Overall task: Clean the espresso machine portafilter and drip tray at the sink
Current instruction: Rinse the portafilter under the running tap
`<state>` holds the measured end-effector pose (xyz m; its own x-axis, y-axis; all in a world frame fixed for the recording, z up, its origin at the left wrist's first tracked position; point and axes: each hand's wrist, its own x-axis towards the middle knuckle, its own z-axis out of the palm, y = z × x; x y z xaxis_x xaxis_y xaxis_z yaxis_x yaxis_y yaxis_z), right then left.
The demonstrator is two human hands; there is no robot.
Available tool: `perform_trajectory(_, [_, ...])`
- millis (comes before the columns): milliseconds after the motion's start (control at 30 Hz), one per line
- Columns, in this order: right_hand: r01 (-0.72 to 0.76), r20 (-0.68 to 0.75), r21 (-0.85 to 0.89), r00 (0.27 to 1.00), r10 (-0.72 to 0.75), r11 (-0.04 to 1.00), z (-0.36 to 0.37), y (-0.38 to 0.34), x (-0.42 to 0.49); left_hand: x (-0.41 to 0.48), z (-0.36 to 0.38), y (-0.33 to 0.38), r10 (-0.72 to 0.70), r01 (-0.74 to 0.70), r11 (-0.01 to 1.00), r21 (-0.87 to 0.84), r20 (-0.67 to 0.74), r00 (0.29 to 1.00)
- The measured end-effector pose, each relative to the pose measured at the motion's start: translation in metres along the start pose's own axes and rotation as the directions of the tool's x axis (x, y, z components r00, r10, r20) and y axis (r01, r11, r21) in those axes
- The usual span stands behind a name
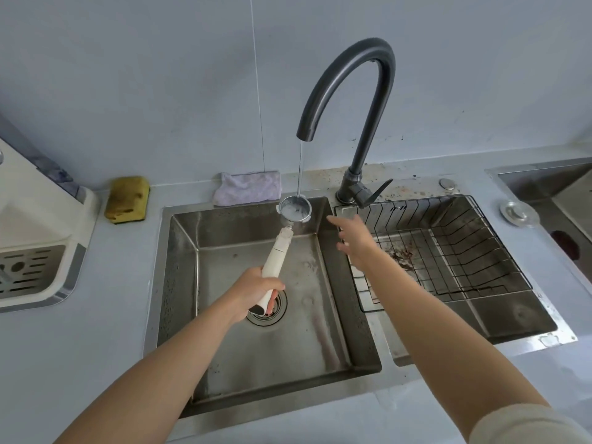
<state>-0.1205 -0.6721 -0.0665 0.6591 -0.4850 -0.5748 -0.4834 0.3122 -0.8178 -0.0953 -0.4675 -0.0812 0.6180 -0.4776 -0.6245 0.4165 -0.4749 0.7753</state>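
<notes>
At the far left edge we see the espresso machine (38, 219) cut off by the frame, its drip tray (32, 274) on the counter side, not yet brought to the sink (179, 283); how the tray seats or whether it holds liquid we cannot tell. Just right of it a sponge (127, 199) and a cloth (247, 188) lie on the far counter, both untouched.

Over the left basin our left hand (256, 291) is wrapped tight round the near end of the portafilter (282, 245) handle, holding the basket up under the thin stream from the faucet (349, 100). We judge the risks from here as these: a wet handle held at its tip could twist or slip, dropping the head into the basin; the basket looks nearly full, so water may spill over and splash the counter; loosened grounds could wash toward the drain (267, 310), which our hand partly hides.

To the right, our right hand (354, 240) hangs spread and empty between the basket and the faucet lever, touching neither. Beyond it the wire rack (448, 251) sits in the right basin with dark flecks beneath; whether they are grounds we cannot make out.
</notes>
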Motion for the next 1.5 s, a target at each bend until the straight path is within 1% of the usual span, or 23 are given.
perform_trajectory(133, [0.107,-0.020,0.005,0.994,-0.106,0.994,-0.024,-0.029,0.012,0.002,0.000,0.002,0.001,-0.001,0.999,0.037,0.001,1.000])
perform_trajectory(267, [0.133,-0.050,0.012,0.990,-0.132,0.991,-0.030,-0.048,0.024,0.003,0.000,0.004,0.000,0.000,0.998,0.057,0.007,1.000])
perform_trajectory(567, [0.128,-0.033,0.000,0.991,-0.128,0.992,-0.025,-0.050,0.033,0.005,-0.006,0.007,-0.013,0.014,0.996,0.085,-0.009,1.000])
perform_trajectory(733, [0.131,-0.048,-0.066,0.990,-0.134,0.989,-0.024,-0.059,0.036,0.003,-0.007,0.009,-0.008,0.009,0.995,0.097,-0.009,1.000])
perform_trajectory(867, [0.084,-0.068,-0.167,0.993,-0.097,0.982,-0.023,-0.069,0.035,0.000,-0.007,0.009,-0.008,0.009,0.996,0.091,-0.010,1.000])
perform_trajectory(1000, [0.104,-0.087,-0.141,0.989,-0.117,0.984,-0.021,-0.061,0.023,-0.003,-0.006,0.009,0.008,-0.007,0.995,0.099,-0.009,1.000])
perform_trajectory(1067, [0.076,-0.061,-0.128,0.995,-0.085,0.989,-0.009,-0.045,0.013,-0.004,-0.006,0.009,0.011,-0.010,0.995,0.100,-0.009,1.000])
perform_trajectory(1133, [0.026,-0.010,-0.176,1.000,-0.028,0.984,0.011,-0.024,0.002,-0.005,-0.006,0.009,0.010,-0.009,0.995,0.100,-0.013,1.000])
perform_trajectory(1200, [-0.016,0.083,-0.224,0.996,0.035,0.975,0.032,-0.002,-0.011,-0.006,-0.006,0.010,0.010,-0.008,0.994,0.105,-0.019,1.000])
perform_trajectory(1233, [-0.023,0.129,-0.220,0.990,0.053,0.975,0.043,0.007,-0.019,-0.007,-0.006,0.011,0.012,-0.009,0.994,0.108,-0.023,1.000])
perform_trajectory(1333, [-0.015,0.207,-0.134,0.977,0.043,0.991,0.069,0.022,-0.034,-0.010,-0.008,0.011,0.024,-0.019,0.993,0.118,-0.044,0.999])
perform_trajectory(1433, [-0.001,0.208,-0.025,0.978,0.007,1.000,0.086,0.026,-0.038,-0.015,-0.010,0.010,0.050,-0.035,0.985,0.168,-0.084,0.995])
perform_trajectory(1500, [-0.010,0.192,0.036,0.981,0.003,0.999,0.092,0.027,-0.039,-0.014,-0.012,0.007,0.066,-0.031,0.971,0.238,-0.140,0.988])
